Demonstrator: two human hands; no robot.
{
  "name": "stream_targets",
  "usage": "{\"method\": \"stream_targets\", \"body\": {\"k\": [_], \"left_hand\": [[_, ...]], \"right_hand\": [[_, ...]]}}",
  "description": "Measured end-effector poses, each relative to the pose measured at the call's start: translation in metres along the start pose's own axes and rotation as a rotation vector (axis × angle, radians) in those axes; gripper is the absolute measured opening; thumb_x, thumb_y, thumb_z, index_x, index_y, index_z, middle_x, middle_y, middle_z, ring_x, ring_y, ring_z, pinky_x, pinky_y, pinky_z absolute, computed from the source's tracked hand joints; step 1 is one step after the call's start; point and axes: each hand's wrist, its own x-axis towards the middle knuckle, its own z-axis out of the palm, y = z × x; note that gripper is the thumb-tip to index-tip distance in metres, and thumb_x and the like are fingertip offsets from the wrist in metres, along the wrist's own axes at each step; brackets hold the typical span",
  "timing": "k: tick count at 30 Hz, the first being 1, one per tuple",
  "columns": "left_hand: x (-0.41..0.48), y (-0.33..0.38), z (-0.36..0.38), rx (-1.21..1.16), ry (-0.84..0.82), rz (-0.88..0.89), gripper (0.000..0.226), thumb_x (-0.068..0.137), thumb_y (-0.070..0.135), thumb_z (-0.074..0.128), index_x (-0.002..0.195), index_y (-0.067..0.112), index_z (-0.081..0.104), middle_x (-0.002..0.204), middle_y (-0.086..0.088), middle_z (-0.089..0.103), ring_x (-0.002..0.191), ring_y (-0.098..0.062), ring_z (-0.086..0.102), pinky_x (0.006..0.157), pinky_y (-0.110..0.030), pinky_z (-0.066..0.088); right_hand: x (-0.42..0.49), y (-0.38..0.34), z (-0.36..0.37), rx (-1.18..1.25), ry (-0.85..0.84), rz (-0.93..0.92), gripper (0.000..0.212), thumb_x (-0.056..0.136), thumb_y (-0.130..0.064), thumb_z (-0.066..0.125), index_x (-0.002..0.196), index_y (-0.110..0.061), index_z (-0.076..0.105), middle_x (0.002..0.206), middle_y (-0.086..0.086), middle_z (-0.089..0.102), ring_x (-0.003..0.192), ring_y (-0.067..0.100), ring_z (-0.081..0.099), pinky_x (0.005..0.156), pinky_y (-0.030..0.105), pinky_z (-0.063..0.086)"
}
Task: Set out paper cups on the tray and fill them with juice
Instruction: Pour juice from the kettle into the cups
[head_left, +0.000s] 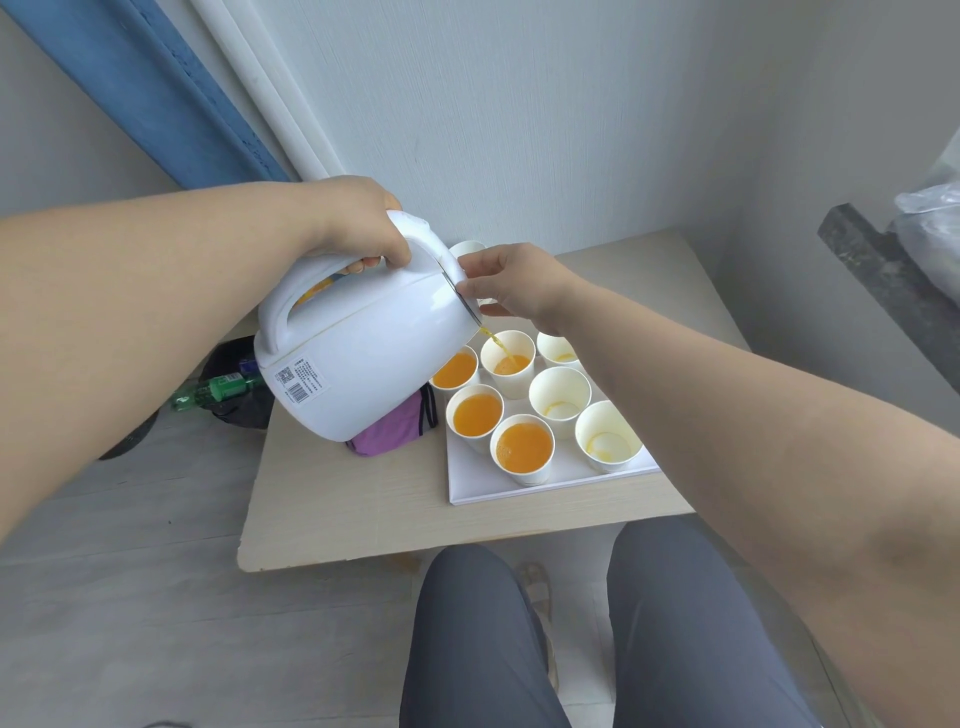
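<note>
Green bottle (210, 393): lying on the floor, far left, against a black bag (236, 364).
Left hand (358, 223): fingers wrapped round the top handle of the white jug (363, 353), gripping it.
White jug: held tilted above the table (337, 509), spout down to the right, over a purple pouch (387, 434).
Right hand (511, 283): fingers curled, pinching the jug's lid edge by the spout.
Juice stream (497, 344): orange, falling into the back-middle cup (508, 364).
Tray (467, 486): white, flat on the table's right half.
Filled cups: three, left side of the tray (456, 370) (477, 414) (523, 448).
Near-empty cups: three, right side (558, 349) (560, 400) (608, 439), traces of juice only.
</note>
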Motion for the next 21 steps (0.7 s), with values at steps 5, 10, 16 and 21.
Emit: {"method": "stream_targets", "body": {"k": [5,10,16,21], "left_hand": [[0.0005,0.0012,0.0009,0.015,-0.004,0.001,0.008,0.077,0.012,0.063,0.074,0.012,0.055,0.064,-0.006,0.058,0.053,-0.022,0.052,0.056,-0.025,0.041],[0.0015,0.0027,0.0017,0.037,-0.003,0.004,0.007,0.078,0.013,0.063,0.076,0.011,0.056,0.065,-0.005,0.059,0.053,-0.021,0.053,0.059,-0.027,0.044],[0.0018,0.0035,0.0003,0.070,-0.002,0.024,0.008,0.078,0.013,0.063,0.075,0.011,0.056,0.063,-0.005,0.058,0.052,-0.020,0.053,0.057,-0.026,0.042],[0.0008,0.0032,-0.0007,0.072,-0.003,0.026,0.006,0.078,0.012,0.063,0.078,0.009,0.057,0.062,-0.005,0.058,0.051,-0.021,0.052,0.057,-0.026,0.041]], "right_hand": [[-0.0034,-0.0001,0.0003,0.014,-0.002,-0.007,0.031,0.087,-0.004,0.065,0.118,-0.006,0.065,0.129,0.020,0.057,0.095,0.015,0.055,0.084,0.025,0.051],[-0.0046,-0.0007,-0.0002,0.040,-0.009,0.009,0.031,0.087,-0.004,0.065,0.118,-0.006,0.065,0.116,0.012,0.065,0.094,0.015,0.058,0.084,0.025,0.052],[-0.0066,-0.0018,-0.0001,0.077,-0.021,0.015,0.029,0.088,-0.004,0.065,0.116,-0.008,0.067,0.104,0.003,0.065,0.091,0.013,0.060,0.082,0.023,0.052],[-0.0061,-0.0032,0.0013,0.075,-0.013,0.021,0.028,0.087,-0.003,0.065,0.114,-0.009,0.067,0.105,0.004,0.065,0.094,0.015,0.060,0.090,0.029,0.052]]}}
